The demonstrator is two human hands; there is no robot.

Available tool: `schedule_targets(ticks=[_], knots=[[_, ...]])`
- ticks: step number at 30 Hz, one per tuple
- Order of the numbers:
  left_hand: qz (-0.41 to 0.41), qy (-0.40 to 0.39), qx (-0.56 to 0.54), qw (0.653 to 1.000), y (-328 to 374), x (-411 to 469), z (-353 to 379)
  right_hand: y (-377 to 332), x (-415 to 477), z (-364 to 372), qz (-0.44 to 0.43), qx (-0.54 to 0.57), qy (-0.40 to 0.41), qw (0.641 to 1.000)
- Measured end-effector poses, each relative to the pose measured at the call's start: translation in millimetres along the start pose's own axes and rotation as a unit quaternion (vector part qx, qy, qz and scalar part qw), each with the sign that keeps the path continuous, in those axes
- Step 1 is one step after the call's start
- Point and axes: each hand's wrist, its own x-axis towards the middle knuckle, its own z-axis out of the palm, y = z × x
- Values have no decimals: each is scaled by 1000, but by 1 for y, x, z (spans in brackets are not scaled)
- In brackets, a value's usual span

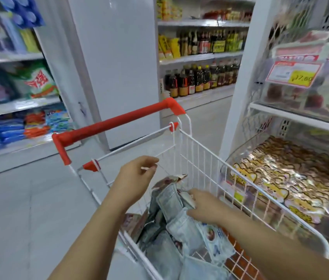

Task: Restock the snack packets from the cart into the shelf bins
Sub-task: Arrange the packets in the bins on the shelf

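White wire cart [198, 158] holds the snack packets [179, 227]; my right hand [206, 209] grips the top ones, while my left hand [135, 174] hovers above, loosely curled, holding nothing.

The light is bright, white and even, with almost no shadows on the floor [8, 209]. Motion blur smears the left shelves [8, 77] and the price tag [293, 74]. Glare shines on the foil packets [277, 172]. Straight lines bend near the edges.
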Motion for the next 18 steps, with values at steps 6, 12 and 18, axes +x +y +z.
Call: schedule_targets(ticks=[6, 12, 18], knots=[[-22, 34, -49, 998, -2, -1, -4, 7, 37, 29, 40, -140, -5, 989], [-26, 16, -23, 999, -3, -1, -2, 8, 38, 17, 63, -212, 36, 974], [-16, -27, -8, 999, 0, -7, -2, -8, -10, -47, 25, -109, 74, 991]])
